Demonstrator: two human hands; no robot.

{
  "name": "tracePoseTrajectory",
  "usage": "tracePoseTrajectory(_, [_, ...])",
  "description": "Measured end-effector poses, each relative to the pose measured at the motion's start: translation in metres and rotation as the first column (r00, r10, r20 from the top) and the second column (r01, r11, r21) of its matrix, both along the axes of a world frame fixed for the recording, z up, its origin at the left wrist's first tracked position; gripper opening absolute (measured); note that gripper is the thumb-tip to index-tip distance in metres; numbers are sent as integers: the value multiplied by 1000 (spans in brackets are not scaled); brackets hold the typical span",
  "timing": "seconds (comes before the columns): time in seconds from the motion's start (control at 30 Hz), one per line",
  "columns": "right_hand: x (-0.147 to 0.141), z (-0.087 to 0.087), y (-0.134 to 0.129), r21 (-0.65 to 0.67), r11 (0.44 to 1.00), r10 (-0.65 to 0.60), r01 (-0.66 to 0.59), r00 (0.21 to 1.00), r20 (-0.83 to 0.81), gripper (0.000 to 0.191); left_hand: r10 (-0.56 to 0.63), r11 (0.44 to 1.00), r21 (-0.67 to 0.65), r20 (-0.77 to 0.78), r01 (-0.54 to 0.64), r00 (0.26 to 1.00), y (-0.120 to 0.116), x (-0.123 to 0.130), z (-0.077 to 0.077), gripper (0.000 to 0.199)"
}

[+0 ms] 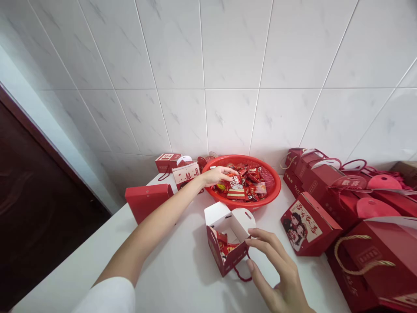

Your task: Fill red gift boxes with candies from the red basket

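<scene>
My left hand [217, 175] reaches into a red plastic basket [275, 191] full of wrapped candies. Its fingers close on a red-and-white candy packet [235, 180] on top of the pile. On the white table in front of me stands a red gift box [232, 261] with its white-lined flaps up and several red candies [224, 247] inside. My right hand [276, 269] is at the box's right corner, fingers stretched apart and fingertips at the rim. A dark red cord handle [241, 274] hangs down beside the thumb.
Several closed red gift boxes [325, 180] crowd the right side; one with a printed couple [309, 226] stands nearest the basket. A red box [148, 200] and smaller boxes [167, 163] stand at the left. A tiled wall [231, 108] backs the white table [182, 265].
</scene>
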State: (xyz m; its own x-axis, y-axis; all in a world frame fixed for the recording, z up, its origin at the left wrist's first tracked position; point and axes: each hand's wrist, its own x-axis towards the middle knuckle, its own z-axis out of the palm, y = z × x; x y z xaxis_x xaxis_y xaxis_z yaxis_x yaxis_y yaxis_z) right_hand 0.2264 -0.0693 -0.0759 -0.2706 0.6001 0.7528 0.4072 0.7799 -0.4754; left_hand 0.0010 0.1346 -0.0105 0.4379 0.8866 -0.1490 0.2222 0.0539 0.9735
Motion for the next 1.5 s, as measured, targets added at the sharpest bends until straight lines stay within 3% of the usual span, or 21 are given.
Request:
tracePoseTrajectory(0.13, [1, -3, 0, -2, 1000, 0, 0, 1000, 21, 28, 14, 996, 86, 7, -14, 1000, 5, -1, -5, 42])
tracePoseTrajectory(0.3, [1, -1, -1, -29, 1000, 11, -10, 1000, 19, 25, -4, 980, 196, -96, 23, 995, 0, 0, -4, 51])
tracePoseTrajectory(0.67, [-1, 2, -6, -32, 998, 52, -53, 999, -3, 33, -47, 908, 408, -123, 93, 991, -14, 0, -5, 44])
tracePoseTrajectory(0.77, [-1, 2, -5, -23, 998, 58, -59, 998, -9, 30, -43, 896, 432, -146, 103, 988, -18, -2, -8, 38])
tracePoseTrajectory(0.93, [0, 4, -6, -79, 994, 78, -78, 997, -7, 11, -48, 878, 466, -138, 108, 989, -26, -4, -12, 42])
tracePoseTrajectory(1.13, [-2, 2, -6, -134, 988, 77, -76, 997, 1, 14, -76, 852, 514, -64, 98, 995, -29, -4, -18, 43])
tracePoseTrajectory(1.33, [-1, -2, -6, -198, 976, 102, -91, 994, 49, 5, -89, 849, 514, -88, 122, 992, -30, -4, -20, 43])
tracePoseTrajectory(1.5, [-2, 1, -6, -176, 979, 127, -104, 984, 128, 7, -61, 833, 537, -153, 134, 986, -30, -3, -18, 32])
